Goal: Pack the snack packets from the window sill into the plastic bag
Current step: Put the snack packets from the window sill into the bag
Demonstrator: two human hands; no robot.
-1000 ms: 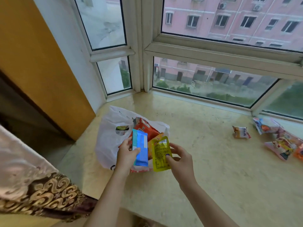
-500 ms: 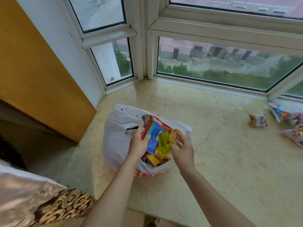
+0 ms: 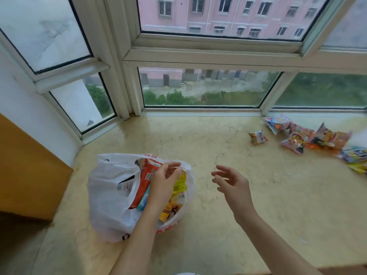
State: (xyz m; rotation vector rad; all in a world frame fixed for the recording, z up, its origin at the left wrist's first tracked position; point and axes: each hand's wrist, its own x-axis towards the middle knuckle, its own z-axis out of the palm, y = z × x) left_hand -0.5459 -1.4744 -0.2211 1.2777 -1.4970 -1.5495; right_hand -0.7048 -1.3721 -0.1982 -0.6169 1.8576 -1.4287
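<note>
Both hands hover low over the marble window sill (image 3: 218, 225). Left hand (image 3: 165, 180) sits at the mouth of the white plastic bag (image 3: 111, 197), fingers loosely curled over the red packet (image 3: 146, 178) and yellow packet (image 3: 180, 183) inside; whether it pinches the bag's rim, I cannot tell. Likely it steadies the opening. Right hand (image 3: 231, 184) hangs empty at three o'clock of the bag, fingers spread and relaxed, free to fetch more. Farther off at two o'clock, a small lone packet (image 3: 257, 137) and the heap of remaining snack packets (image 3: 309, 138) lie near the window frame (image 3: 198, 56), unpacked.
</note>
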